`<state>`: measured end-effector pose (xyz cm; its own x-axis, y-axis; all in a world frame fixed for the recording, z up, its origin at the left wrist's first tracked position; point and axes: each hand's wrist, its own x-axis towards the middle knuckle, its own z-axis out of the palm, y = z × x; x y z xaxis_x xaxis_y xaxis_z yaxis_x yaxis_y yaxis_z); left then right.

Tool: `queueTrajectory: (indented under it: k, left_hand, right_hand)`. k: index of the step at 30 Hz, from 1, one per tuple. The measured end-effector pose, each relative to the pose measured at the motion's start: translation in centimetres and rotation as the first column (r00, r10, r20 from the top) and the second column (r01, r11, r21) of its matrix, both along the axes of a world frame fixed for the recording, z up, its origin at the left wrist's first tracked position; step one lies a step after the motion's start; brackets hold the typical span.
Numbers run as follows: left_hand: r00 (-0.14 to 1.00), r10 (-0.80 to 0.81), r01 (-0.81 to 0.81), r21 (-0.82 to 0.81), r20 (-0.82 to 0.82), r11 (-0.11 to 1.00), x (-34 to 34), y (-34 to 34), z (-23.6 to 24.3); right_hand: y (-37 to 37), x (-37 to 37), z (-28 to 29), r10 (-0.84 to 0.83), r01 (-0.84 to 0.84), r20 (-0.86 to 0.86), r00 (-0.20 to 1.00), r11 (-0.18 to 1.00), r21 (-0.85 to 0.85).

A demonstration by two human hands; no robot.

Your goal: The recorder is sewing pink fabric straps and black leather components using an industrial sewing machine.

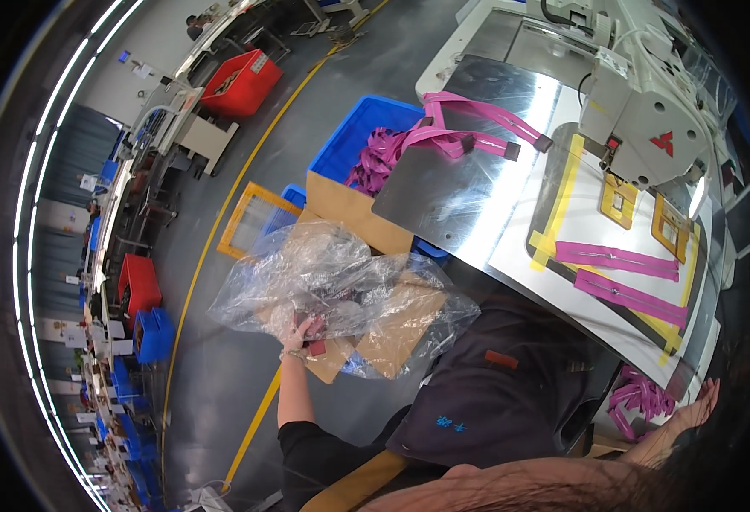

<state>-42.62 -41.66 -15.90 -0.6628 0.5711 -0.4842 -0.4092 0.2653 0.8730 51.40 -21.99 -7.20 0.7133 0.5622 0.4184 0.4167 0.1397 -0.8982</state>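
Down at the left, my left hand (302,334) reaches into a cardboard box (402,328) lined with a clear plastic bag (324,256). Its fingers are curled beside small dark red pieces (316,347); film and glare partly hide what they grip. My right hand (697,408) is at the far right, by the near edge of the sewing machine's table, with fingers stretched out and nothing in them. Two pink zippers (618,258) lie side by side on the white work plate (520,247), close to yellow clamp frames (618,202) under the machine head (648,128).
More pink zippers (486,141) trail over the metal table from a blue bin (341,136). Below the right edge sits another pink pile (639,399). A yellow-framed crate (245,220) stands left of the box. Red bins (243,83) and workbenches line the far side beyond a yellow floor line.
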Motion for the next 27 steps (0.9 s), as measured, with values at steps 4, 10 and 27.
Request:
queueTrajectory:
  k: [4, 10, 27]
  left_hand:
    - [0.990, 0.094, -0.093, -0.016, 0.102, 0.996, 2.7, -4.6, 2.9]
    - [0.975, 0.218, -0.217, -0.043, 0.034, 0.975, 3.3, -12.3, 6.5]
    - [0.718, -0.693, 0.675, 0.308, -0.066, 0.670, 15.8, 28.0, 18.7]
  right_hand:
    - [2.0, -3.2, 2.9, -0.087, 0.088, -0.035, 0.996, 0.996, 0.015]
    - [6.2, -6.1, 4.8, 0.071, -0.064, -0.071, 0.995, 0.993, 0.095]
    - [7.5, -17.5, 6.6, 0.360, -0.335, 0.156, 0.920, 0.928, -0.166]
